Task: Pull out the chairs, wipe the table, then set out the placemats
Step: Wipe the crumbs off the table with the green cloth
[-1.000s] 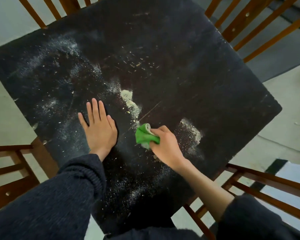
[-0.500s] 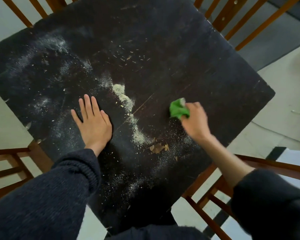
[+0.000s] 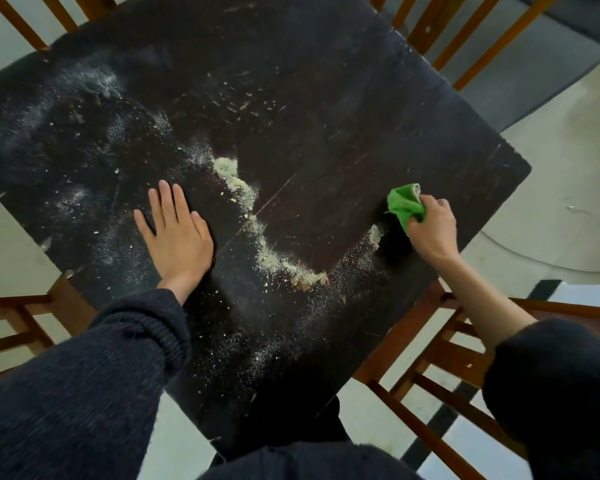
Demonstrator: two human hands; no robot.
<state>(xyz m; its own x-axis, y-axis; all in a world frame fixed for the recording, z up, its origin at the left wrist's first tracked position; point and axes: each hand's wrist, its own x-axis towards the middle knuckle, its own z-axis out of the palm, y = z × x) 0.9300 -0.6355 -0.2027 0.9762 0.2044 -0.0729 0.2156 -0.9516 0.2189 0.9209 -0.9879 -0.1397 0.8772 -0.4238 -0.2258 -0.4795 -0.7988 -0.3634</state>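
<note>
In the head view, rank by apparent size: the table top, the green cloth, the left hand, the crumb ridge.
1. table top, by far the largest.
2. crumb ridge, long but thin, and left hand: too close to rank.
4. green cloth, smallest, bunched and partly hidden in the right hand.

Soft, dim daylight falls evenly on the dark table [image 3: 326,98] — only a faint shadow sits just under the fingers of the right hand [image 3: 433,226] — while wide-angle distortion bends the frame edges and the picture looks slightly soft.
</note>
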